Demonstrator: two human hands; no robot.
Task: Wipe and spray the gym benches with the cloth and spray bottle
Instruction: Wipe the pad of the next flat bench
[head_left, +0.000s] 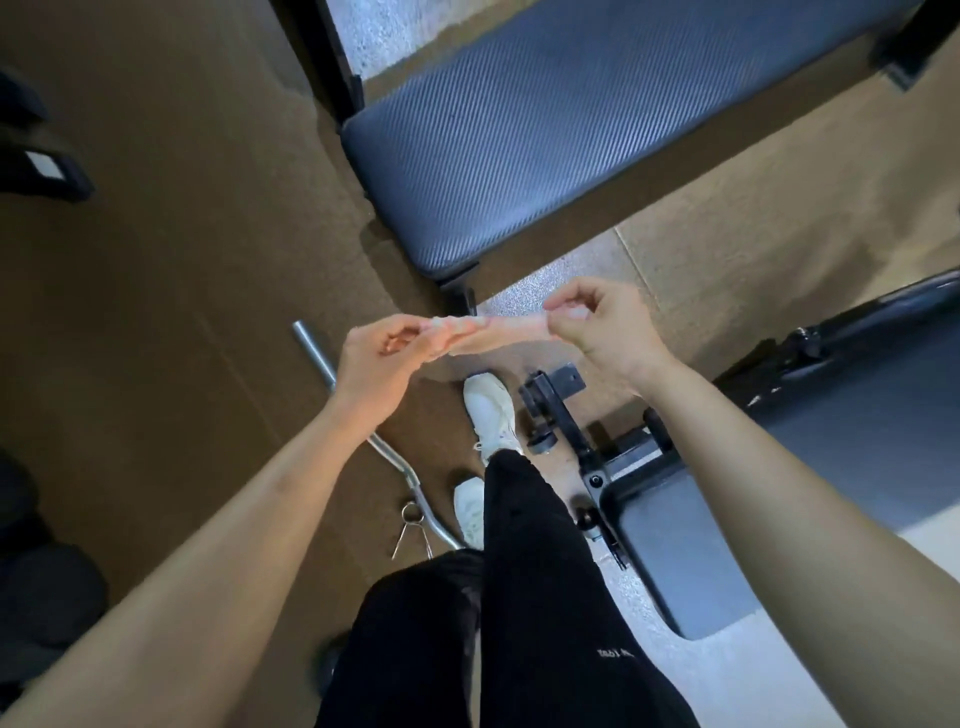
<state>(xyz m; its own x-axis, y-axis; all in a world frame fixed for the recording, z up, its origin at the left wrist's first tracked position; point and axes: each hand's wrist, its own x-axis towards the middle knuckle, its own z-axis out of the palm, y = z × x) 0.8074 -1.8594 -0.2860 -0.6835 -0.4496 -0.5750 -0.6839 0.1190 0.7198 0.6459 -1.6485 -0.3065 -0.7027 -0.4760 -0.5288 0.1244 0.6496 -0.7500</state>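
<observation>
Item: pink cloth (493, 332), folded into a strip, long axis running left to right, held in the air between both hands. Left hand (382, 358) pinches one end; right hand (597, 325) pinches the other. Nearest bench pad (545, 140) lies ahead, beyond the cloth. Spray bottle not in view.

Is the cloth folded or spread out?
Folded: the pale pink cloth forms a narrow strip, pinched between left hand and right hand.

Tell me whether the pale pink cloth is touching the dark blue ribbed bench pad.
Apart. The head view shows the pale pink cloth stretched between both hands in the air, with floor visible between it and the dark blue ribbed bench pad.
</observation>
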